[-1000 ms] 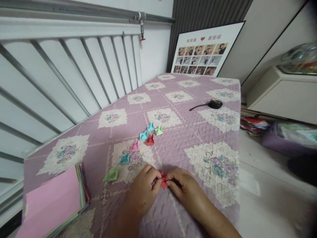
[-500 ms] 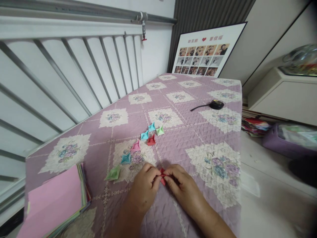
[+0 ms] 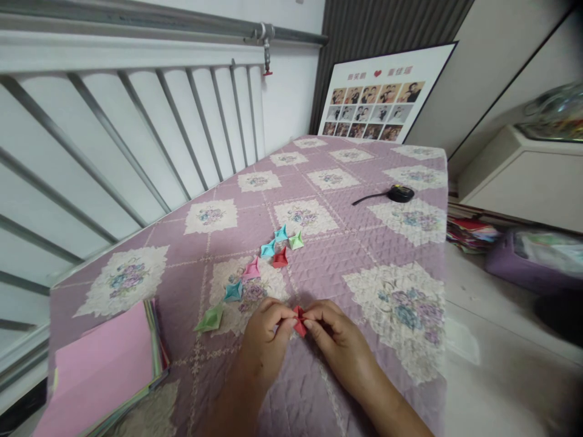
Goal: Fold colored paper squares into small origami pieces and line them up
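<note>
A small folded red paper (image 3: 299,321) is pinched between both hands just above the quilted cloth. My left hand (image 3: 268,337) grips its left side with thumb and forefinger. On the right side, the thumb and forefinger of my right hand (image 3: 339,340) hold it the same way. Beyond and left of the hands lie several small folded paper pieces: a green one (image 3: 210,318), a blue one (image 3: 234,291), a pink one (image 3: 251,269), a red one (image 3: 280,258), a light green one (image 3: 296,241) and two more blue ones (image 3: 268,249).
A stack of coloured paper (image 3: 104,364), pink on top, lies at the table's near left. A black tape measure (image 3: 401,193) with a strap rests at the far right. A white radiator (image 3: 136,133) borders the left side; a photo board (image 3: 373,91) stands behind the table (image 3: 319,376).
The fingertips have moved slightly apart, and more of the red paper between them shows. The whole view has shifted a little.
</note>
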### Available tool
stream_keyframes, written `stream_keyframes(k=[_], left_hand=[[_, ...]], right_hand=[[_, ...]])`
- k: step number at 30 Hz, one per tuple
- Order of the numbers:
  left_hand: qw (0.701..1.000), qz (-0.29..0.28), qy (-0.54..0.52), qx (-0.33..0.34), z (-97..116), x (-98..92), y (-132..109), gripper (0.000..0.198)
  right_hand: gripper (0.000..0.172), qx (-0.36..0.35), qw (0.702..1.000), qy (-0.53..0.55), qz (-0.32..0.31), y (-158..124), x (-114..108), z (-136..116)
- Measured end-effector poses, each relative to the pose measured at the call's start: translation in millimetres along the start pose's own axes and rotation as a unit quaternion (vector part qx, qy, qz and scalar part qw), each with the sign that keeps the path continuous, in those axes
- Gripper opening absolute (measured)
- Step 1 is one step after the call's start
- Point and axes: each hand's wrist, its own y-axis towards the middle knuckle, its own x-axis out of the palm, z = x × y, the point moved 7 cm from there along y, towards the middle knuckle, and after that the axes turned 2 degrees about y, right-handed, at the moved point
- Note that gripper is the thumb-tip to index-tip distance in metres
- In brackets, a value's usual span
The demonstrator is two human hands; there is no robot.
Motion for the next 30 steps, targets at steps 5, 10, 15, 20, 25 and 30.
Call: stream_keyframes(k=[5, 10, 15, 20, 25, 30], left_hand=[[0.998, 0.031, -0.008, -0.048, -8.3, -4.3, -1.2, 0.012], [0.992, 0.044, -0.041, -0.107, -26.1, -1.3, -3.6, 0.007], [0.981, 0.053, -0.108, -0.150, -36.5, 0.8, -4.9, 0.004], [0.971, 0.055, -0.154, -0.175, -36.7, 0.8, -6.9, 0.005], [0.969, 0.068, -0.163, -0.171, -34.1, -2.7, -7.9, 0.005], [0.975, 0.042, -0.131, -0.174, -35.5, -1.0, -6.6, 0.005]], right_hand=[[0.021, 0.055, 0.997, 0.039, 0.036, -1.9, -7.0, 9.7], [0.024, 0.108, 0.988, 0.080, 0.072, -3.1, -13.5, 16.9], [0.025, 0.142, 0.971, 0.174, 0.083, -3.9, -11.3, 25.2], [0.026, 0.167, 0.946, 0.261, 0.095, -5.7, -5.1, 33.9], [0.027, 0.193, 0.909, 0.356, 0.102, -7.3, 1.5, 34.7], [0.028, 0.195, 0.932, 0.294, 0.082, -5.9, -4.4, 29.6]])
